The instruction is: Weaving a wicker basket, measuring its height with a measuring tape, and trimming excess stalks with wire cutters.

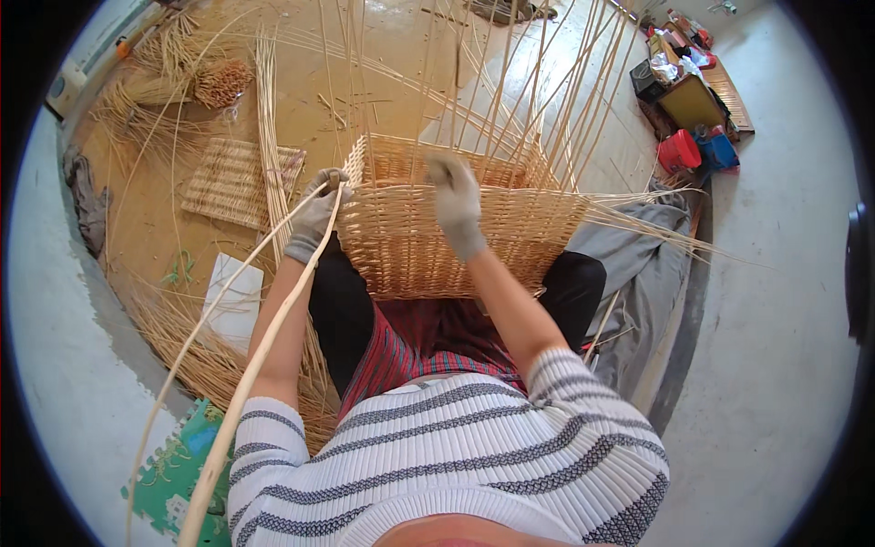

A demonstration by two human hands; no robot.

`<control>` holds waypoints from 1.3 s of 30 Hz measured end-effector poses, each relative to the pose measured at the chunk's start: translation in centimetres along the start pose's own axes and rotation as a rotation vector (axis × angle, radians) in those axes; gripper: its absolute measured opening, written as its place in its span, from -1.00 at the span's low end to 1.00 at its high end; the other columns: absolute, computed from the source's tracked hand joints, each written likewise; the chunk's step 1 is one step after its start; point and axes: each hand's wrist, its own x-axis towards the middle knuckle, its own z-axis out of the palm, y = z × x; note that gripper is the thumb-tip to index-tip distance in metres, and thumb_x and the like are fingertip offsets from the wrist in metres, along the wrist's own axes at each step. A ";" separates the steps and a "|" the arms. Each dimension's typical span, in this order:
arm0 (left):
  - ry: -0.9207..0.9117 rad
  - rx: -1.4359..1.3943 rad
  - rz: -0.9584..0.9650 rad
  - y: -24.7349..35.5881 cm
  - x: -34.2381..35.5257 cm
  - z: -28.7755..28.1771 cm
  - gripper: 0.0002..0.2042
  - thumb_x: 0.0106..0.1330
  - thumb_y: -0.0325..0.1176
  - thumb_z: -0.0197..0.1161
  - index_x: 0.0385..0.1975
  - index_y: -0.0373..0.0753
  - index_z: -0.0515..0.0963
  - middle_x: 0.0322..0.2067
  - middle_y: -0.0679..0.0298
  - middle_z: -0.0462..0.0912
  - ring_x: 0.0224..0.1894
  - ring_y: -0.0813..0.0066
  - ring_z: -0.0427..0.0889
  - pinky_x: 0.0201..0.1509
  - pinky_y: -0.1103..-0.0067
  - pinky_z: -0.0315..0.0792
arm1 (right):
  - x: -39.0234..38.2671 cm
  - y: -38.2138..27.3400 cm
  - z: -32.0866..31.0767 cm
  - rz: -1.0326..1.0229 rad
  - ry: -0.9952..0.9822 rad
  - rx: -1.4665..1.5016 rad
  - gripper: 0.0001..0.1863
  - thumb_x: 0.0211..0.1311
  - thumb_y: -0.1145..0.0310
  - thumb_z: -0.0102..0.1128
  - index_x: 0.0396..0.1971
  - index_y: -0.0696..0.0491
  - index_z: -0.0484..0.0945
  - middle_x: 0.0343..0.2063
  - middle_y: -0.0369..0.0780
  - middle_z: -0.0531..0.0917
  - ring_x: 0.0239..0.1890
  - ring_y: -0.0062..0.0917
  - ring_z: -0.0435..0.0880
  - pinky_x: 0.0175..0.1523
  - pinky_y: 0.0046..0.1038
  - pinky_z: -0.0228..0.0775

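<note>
Fingers of the left hand are being held curled around two pale rods at the left corner of the wicker basket, mid-frame, its long axis apparently running left to right. Nearer its middle, the right hand is being blurred; whether anything is being grasped there cannot be told.

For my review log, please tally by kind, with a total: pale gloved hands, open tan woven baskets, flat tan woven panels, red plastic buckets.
Pale gloved hands: 2
Open tan woven basket: 1
Flat tan woven panel: 1
Red plastic bucket: 1
Total: 5
</note>
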 end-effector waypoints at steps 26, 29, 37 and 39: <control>-0.082 1.330 0.228 1.1 -4.0 13.0 -0.22 0.19 -0.50 0.28 0.41 0.36 0.26 0.39 0.10 0.24 0.06 0.05 0.63 0.14 0.28 0.54 | 1.6 5.3 -3.1 -0.144 0.206 0.049 -0.52 0.34 0.56 0.14 0.25 0.02 0.39 0.13 -0.19 0.54 0.02 -0.55 0.60 0.01 -0.45 0.54; -0.036 1.381 0.246 0.6 -3.7 12.9 -0.30 0.20 -0.53 0.24 0.33 0.34 0.36 0.26 0.14 0.38 -0.03 0.04 0.65 0.05 0.27 0.56 | 7.6 4.2 -2.1 -0.404 0.051 -0.348 -0.35 0.29 0.64 0.04 0.38 -0.01 0.21 -0.01 -0.23 0.58 -0.13 -0.54 0.60 -0.08 -0.44 0.54; 0.020 1.508 0.761 0.2 -1.9 18.1 -0.42 0.33 -0.46 0.13 0.36 0.18 0.34 0.10 0.14 0.48 -0.12 0.17 0.66 0.00 0.30 0.56 | -1.2 7.8 -11.7 -0.036 0.289 0.045 -0.40 0.36 0.61 0.03 0.38 0.05 0.16 -0.09 -0.18 0.63 -0.12 -0.46 0.67 -0.01 -0.39 0.55; -0.060 1.460 0.658 -0.8 -2.7 21.5 -0.35 0.32 -0.45 0.13 0.43 0.21 0.23 0.08 0.12 0.48 -0.18 0.16 0.67 -0.06 0.30 0.56 | 1.3 8.1 -12.1 -0.364 0.265 -0.289 -0.37 0.36 0.59 0.08 0.39 0.03 0.15 -0.06 -0.14 0.63 -0.12 -0.44 0.67 0.00 -0.39 0.56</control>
